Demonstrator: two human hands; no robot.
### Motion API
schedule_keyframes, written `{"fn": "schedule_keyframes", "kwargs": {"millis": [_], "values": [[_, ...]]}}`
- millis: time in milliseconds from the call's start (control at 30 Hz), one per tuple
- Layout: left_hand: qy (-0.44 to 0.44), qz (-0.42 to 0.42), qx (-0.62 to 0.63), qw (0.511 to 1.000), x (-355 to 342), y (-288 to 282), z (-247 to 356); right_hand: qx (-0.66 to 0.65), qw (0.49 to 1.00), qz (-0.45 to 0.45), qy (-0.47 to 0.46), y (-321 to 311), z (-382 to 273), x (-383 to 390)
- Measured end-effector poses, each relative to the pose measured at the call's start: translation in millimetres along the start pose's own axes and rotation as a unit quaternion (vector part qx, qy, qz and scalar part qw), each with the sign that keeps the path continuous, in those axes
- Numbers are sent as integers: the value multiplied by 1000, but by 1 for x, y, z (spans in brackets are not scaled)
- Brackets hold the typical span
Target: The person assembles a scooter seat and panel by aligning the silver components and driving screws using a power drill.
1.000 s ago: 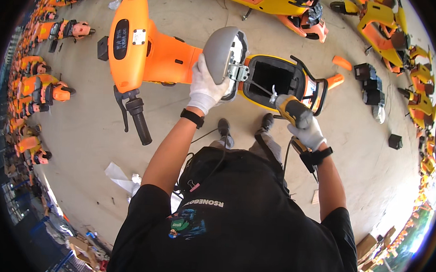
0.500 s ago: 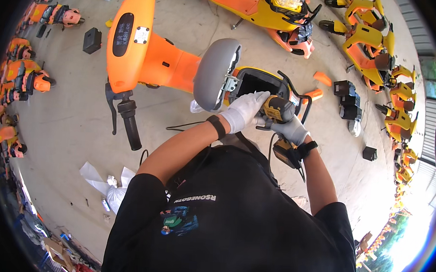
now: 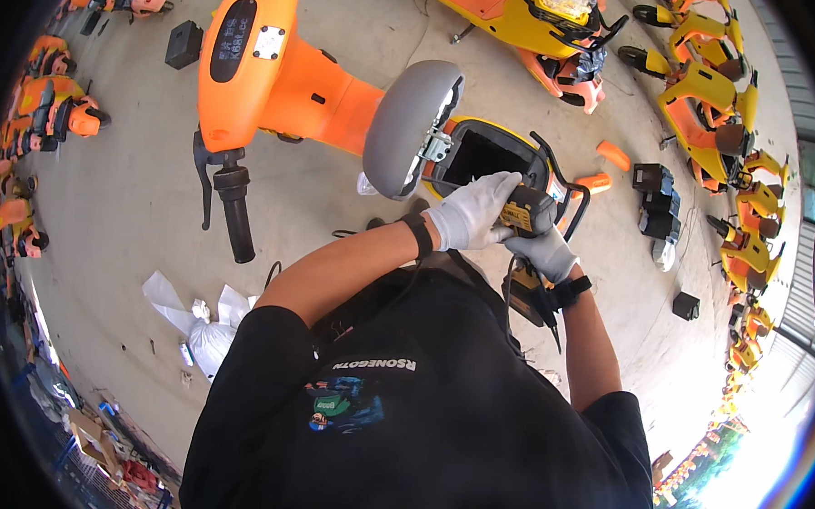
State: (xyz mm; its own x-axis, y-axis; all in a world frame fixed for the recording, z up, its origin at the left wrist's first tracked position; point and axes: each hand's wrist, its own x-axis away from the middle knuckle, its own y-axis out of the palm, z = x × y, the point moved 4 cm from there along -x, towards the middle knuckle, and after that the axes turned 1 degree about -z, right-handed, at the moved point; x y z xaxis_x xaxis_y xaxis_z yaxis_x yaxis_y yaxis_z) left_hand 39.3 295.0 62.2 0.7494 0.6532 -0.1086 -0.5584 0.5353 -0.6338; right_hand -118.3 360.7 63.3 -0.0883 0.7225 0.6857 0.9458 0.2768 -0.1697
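Note:
My left hand (image 3: 478,208), in a white glove, is closed on the front of a yellow-and-black cordless drill (image 3: 528,210). My gloved right hand (image 3: 544,251) grips the drill's handle, the battery hanging below near my wrist. The drill is over the near side of an open black storage compartment (image 3: 485,153) on an orange-and-yellow scooter (image 3: 314,105). The grey seat (image 3: 399,131) stands tipped up on a metal hinge (image 3: 436,145) just left of the compartment. The drill's tip and what it touches are hidden by my fingers.
Rows of scooters (image 3: 686,117) line both sides. Stacked black boxes (image 3: 651,192) and loose orange panels (image 3: 612,154) lie on the floor at right. A black box (image 3: 182,44) sits beyond the handlebar (image 3: 237,211). White plastic bags (image 3: 211,341) lie at lower left.
A second ago my left hand held the seat; it has moved right and down onto the drill. The drill has shifted slightly left, and the seat stays tipped up.

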Motion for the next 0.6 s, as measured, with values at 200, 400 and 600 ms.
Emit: {"fn": "schedule_keyframes", "kwargs": {"millis": [200,400,600], "values": [[12,-13,2,1000,-1,2,-1,8,1000,-5,-22,-3,-3,-1],[12,-4,5,1000,-4,1,-1,32,999,1,-29,-9,-3,-4],[-34,71,29,996,-7,-46,5,23,998,9,-59,-19,-42,-4]]}}
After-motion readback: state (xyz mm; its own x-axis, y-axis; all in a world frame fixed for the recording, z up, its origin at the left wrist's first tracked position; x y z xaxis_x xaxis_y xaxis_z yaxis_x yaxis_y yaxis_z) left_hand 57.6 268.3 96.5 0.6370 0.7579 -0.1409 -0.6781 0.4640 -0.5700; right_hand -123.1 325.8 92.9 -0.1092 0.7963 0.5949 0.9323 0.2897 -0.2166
